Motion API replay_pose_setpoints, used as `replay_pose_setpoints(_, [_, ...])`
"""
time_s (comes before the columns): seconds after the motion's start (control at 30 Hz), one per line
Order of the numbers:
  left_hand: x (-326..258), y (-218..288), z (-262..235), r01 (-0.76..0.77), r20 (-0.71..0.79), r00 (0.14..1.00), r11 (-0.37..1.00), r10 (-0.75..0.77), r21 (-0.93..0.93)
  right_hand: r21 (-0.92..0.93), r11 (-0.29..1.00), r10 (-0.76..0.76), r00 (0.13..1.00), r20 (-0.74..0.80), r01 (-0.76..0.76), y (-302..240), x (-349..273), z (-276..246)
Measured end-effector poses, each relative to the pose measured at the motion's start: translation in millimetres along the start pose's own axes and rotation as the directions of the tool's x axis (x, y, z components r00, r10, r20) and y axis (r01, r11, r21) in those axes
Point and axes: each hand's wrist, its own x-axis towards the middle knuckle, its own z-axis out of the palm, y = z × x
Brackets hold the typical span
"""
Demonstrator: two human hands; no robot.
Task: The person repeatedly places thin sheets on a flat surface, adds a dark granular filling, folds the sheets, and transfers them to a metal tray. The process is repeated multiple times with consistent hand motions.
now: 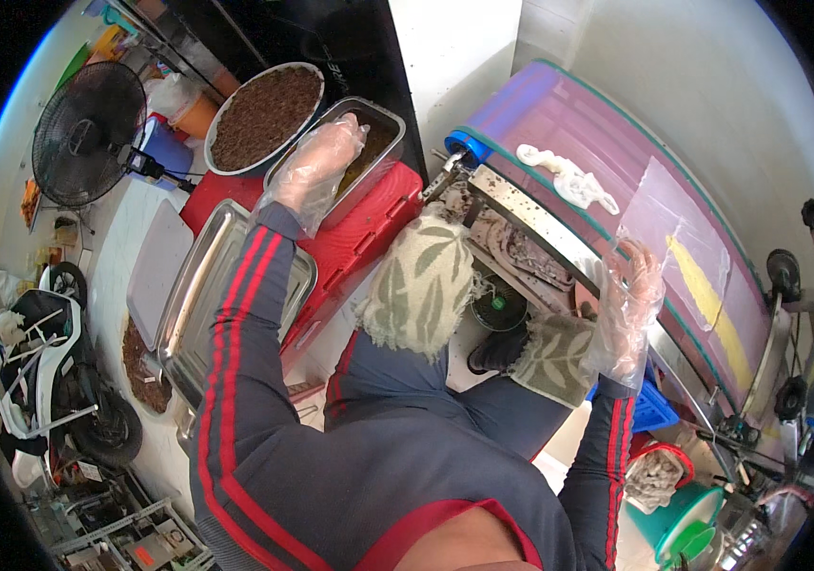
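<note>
A loose clear plastic glove covers my left hand (331, 154), which reaches into a deep metal tray (390, 143) holding brown filling. Its fingers are drawn together; whatever lies between them is hidden. Also gloved, my right hand (633, 295) is at the near edge of a purple translucent belt (607, 124). Its fingers are bent beside the lower edge of a clear plastic sheet (649, 209), and I cannot make out what they hold. On the belt lie a crumpled white strip (568, 178) and a long yellow strip (702, 285).
A round basin (267, 119) of dark brown crumbly stuff stands beyond the tray. The tray rests on a red crate (354, 247), near a lidded metal pan (235, 295). Patterned towels (421, 281) cover my knees. A black fan (88, 133) stands left; a green bucket (678, 523) sits lower right.
</note>
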Motion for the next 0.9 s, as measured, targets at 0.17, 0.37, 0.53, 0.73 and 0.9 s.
replay_pose_setpoints(0.17, [20, 75, 46, -0.060, -0.019, 0.998, 0.997, 0.059, -0.041, 0.001, 1.000, 0.017, 1.000, -0.005, -0.017, -12, 8, -12])
replay_pose_setpoints(0.37, [38, 179, 178, -0.611, 0.314, 0.772, 0.781, 0.553, 0.126, -0.187, 0.973, -0.119, 0.988, 0.098, 0.136, -11, 57, 30])
replay_pose_setpoints(0.53, [51, 182, 186, -0.578, 0.282, 0.728, 0.781, 0.625, -0.238, 0.029, 0.996, -0.088, 0.971, 0.223, 0.083, 5, 81, 70])
replay_pose_setpoints(0.73, [7, 147, 72, -0.215, 0.093, 0.862, 0.527, 0.498, -0.822, 0.445, 0.891, -0.003, 0.982, 0.191, -0.084, -4, 50, 38])
replay_pose_setpoints(0.9, [-109, 53, -76, -0.233, -0.227, 0.968, 0.732, 0.109, -0.640, 0.108, 0.989, -0.120, 0.975, 0.185, 0.101, -13, 40, 11])
